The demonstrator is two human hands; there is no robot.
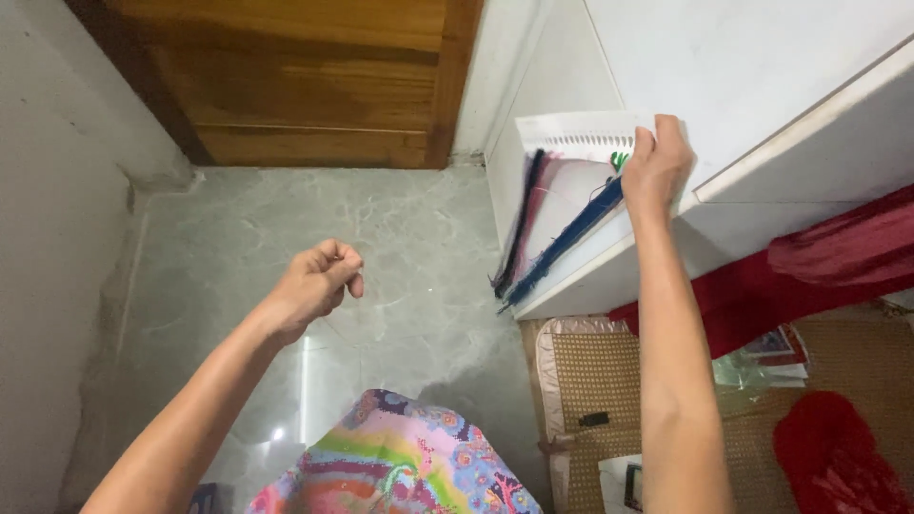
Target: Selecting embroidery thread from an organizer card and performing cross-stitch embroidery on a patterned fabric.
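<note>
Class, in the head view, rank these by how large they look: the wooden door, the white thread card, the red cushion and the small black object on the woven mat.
1. wooden door
2. white thread card and red cushion: too alike to rank, and the cushion is cut off by the frame
3. small black object on the woven mat

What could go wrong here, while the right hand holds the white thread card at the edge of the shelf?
1. The right hand grips only a corner of the white thread card, so it may slip.
2. The long dark thread bundles hang loose over the white shelf edge and might tangle or pull out.
3. The left hand is closed in a fist and away from the card, so it may not catch it.
</note>
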